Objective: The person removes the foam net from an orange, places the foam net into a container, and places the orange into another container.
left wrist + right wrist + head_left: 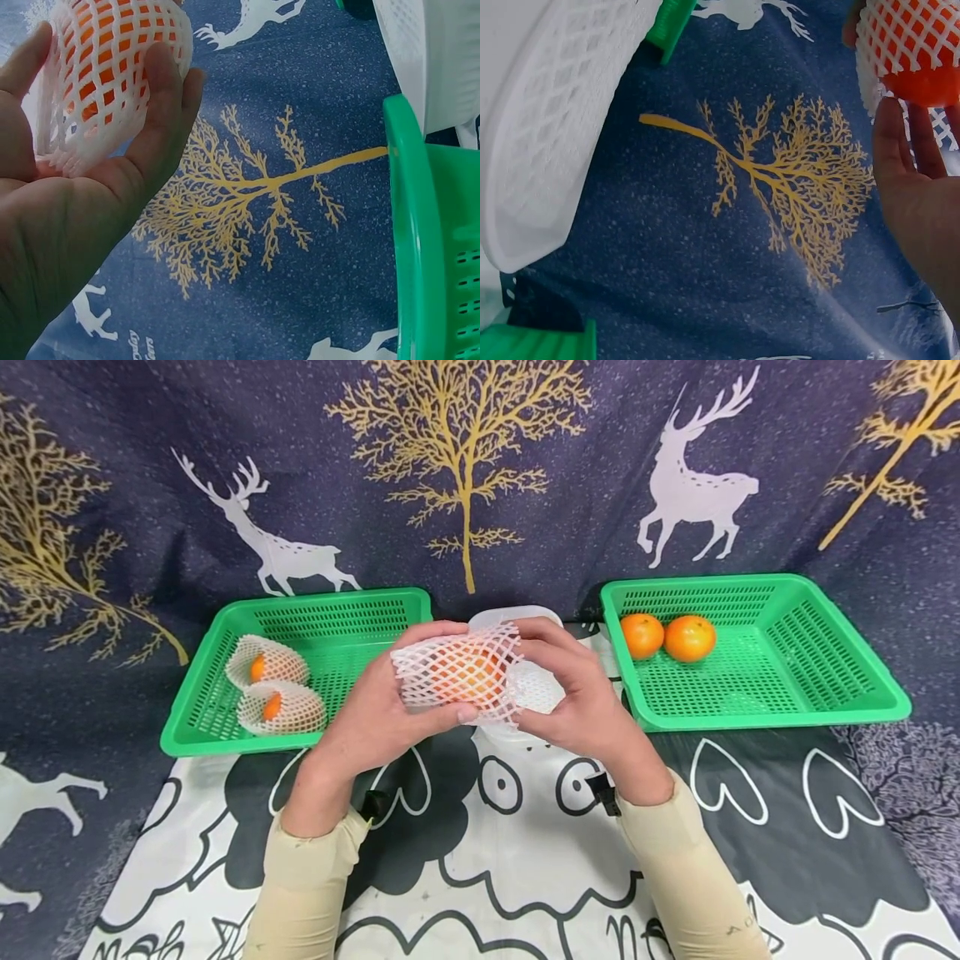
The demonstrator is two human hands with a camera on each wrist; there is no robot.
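Note:
Between both hands, an orange sits inside a white foam net sleeve, held up over the table. My left hand grips the sleeved orange from the left, its thumb along the near side. From the right, my right hand holds the sleeve's other end with thumb and fingers. In the left wrist view, fingers curve round the netted orange. The right wrist view has the orange's bare lower part showing past the net, above my right fingertips.
A white basket with white netting in it stands behind my hands, partly hidden. The left green basket holds two oranges in foam nets. Two bare oranges lie in the right green basket. A dark patterned cloth hangs behind.

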